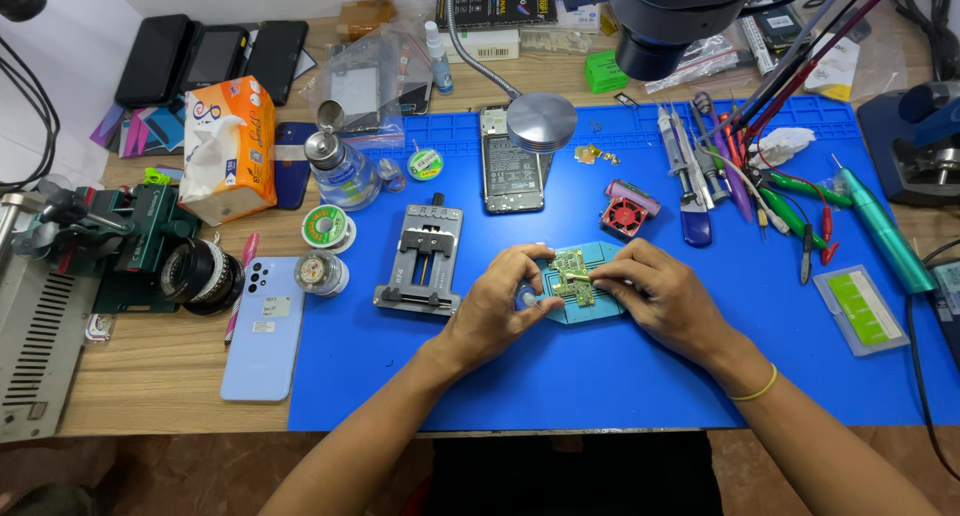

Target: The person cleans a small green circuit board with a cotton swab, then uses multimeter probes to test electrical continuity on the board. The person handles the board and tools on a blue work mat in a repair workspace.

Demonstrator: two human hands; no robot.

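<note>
Since that little green circuit board (572, 274) looks thin and fragile, both hands pinch its edges: left hand (497, 306) and right hand (655, 294) fingertips grip it on the teal holder (590, 311).

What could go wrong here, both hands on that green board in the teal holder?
1. The small green circuit board sits on the teal octagonal holder, pinched by the left hand and right hand; uneven pressure might flex it.
2. Bare fingers touch the board, so smudges or static seem possible.
3. Tiny gold-coloured parts lie loose on the blue silicone mat and could scatter.
</note>
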